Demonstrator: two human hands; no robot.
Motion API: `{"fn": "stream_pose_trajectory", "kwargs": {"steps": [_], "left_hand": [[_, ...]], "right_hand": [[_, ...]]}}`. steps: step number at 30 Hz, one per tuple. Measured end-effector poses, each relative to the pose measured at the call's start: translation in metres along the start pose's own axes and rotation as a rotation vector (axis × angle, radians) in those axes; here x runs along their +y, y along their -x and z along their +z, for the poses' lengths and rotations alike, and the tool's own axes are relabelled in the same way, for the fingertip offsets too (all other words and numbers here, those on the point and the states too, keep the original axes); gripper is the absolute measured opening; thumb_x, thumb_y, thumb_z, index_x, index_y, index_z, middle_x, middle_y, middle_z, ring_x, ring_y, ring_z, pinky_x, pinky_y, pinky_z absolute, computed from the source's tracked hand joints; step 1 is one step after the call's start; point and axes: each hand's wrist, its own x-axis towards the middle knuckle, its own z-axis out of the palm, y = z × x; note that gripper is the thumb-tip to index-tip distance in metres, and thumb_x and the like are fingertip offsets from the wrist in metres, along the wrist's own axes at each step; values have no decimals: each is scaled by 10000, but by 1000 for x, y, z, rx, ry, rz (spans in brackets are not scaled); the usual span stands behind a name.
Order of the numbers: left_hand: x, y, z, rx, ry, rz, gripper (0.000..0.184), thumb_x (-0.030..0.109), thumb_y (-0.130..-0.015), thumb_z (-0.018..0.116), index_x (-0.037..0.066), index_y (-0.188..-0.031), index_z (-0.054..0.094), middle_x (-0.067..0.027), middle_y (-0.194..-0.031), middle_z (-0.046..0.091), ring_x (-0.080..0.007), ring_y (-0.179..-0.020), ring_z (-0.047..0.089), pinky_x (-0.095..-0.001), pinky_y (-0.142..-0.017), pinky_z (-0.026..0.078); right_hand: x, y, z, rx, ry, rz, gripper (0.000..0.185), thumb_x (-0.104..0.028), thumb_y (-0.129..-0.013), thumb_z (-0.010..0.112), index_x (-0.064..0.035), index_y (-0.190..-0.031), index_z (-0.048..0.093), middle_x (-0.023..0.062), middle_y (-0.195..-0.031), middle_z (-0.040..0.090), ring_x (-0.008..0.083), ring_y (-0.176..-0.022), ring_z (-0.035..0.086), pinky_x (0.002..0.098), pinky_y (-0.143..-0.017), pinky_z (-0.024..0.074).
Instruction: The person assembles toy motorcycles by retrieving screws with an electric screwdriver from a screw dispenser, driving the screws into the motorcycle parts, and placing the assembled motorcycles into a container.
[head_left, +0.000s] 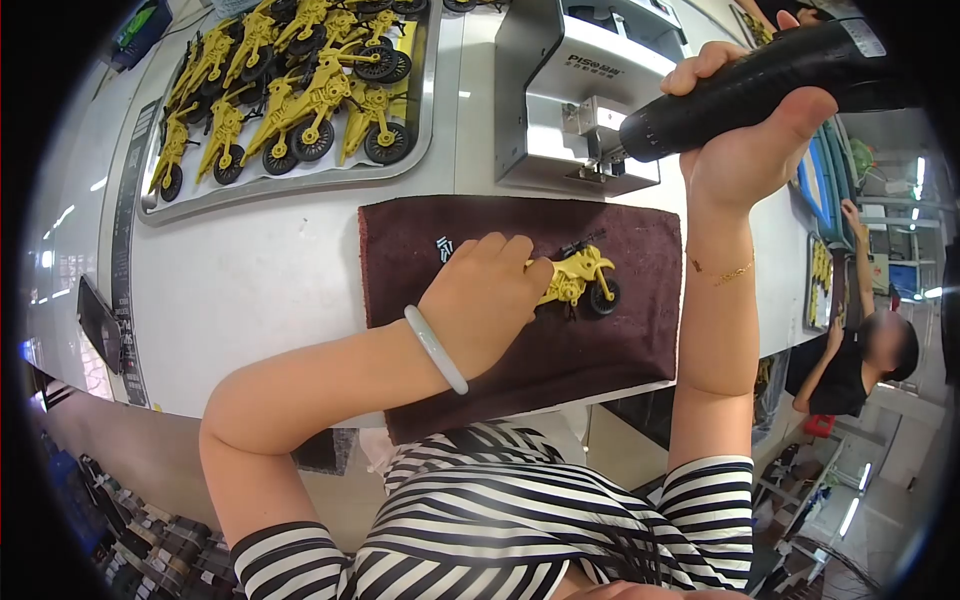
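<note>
Over a dark maroon cloth (520,360), my left hand (492,295) has its fingers bent around the rear end of a yellow toy motorcycle (572,277), which lies on its side with a black wheel toward the right. My right hand (750,130) is wrapped round a black electric screwdriver (760,88), raised at the upper right. The tool's tip meets the metal outlet of a grey screw-feeder machine (545,100). Small light-coloured pieces (445,248) lie on the cloth beside my left hand.
A metal tray (300,183) with several yellow motorcycles stands at the upper left of the white table (250,270). A dark flat device (98,325) is at the left edge. Another person (850,360) is at the far right, near blue trays (822,180).
</note>
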Motion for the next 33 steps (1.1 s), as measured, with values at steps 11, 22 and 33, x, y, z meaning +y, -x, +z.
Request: {"fn": "stream_pose_trajectory", "kwargs": {"steps": [11, 22, 33], "left_hand": [[-5, -1, 14, 128, 106, 7, 459, 117, -602, 718, 5, -1016, 556, -74, -872, 500, -228, -807, 504, -320, -711, 447], [-5, -1, 15, 118, 52, -1, 450, 122, -603, 691, -3, -1015, 560, -70, -862, 496, -216, -817, 499, -306, -703, 448], [-5, -1, 17, 161, 35, 14, 445, 92, -559, 669, -12, -982, 579, -74, -831, 493, -220, -806, 503, -305, -682, 455]], "right_hand": [[-26, 97, 67, 147, 1024, 118, 989, -753, -647, 457, -240, -1378, 32, 118, -697, 520, 238, -538, 532, 372, -517, 453], [-22, 121, 62, 7, 998, 255, 673, -567, -764, 505, 8, -1102, 413, 189, -809, 541, 305, -689, 537, 420, -687, 434], [-19, 122, 57, -69, 1000, 344, 566, -395, -811, 582, -39, -1171, 329, 221, -897, 536, 319, -782, 537, 436, -750, 419]]}}
